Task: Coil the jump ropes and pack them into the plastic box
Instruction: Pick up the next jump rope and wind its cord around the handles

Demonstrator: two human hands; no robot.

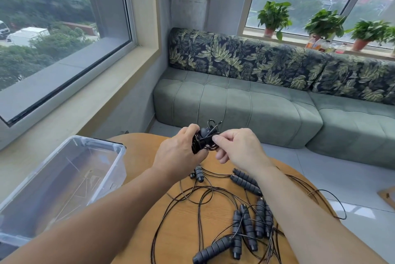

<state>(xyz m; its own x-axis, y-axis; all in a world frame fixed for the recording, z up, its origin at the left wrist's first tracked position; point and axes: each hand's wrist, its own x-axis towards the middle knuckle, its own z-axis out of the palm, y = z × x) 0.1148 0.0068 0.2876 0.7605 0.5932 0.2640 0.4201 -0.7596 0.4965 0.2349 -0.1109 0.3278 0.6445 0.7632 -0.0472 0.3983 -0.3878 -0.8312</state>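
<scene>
Green sofa [245,101] is sitting behind the round wooden table [181,221], which is the landmark here. Clear plastic box [64,178] is sitting at the table's left edge, lid off, nothing visible inside. Loose jump ropes [245,221] are lying tangled on the table's near-right part, dark handles bunched together, cords looping toward the middle. Left hand [177,154] is gripping a coiled jump rope [201,141] above the table's far edge. Right hand [239,148] is pinching that rope's cord end [210,135] between thumb and forefinger, just beside the coil.
</scene>
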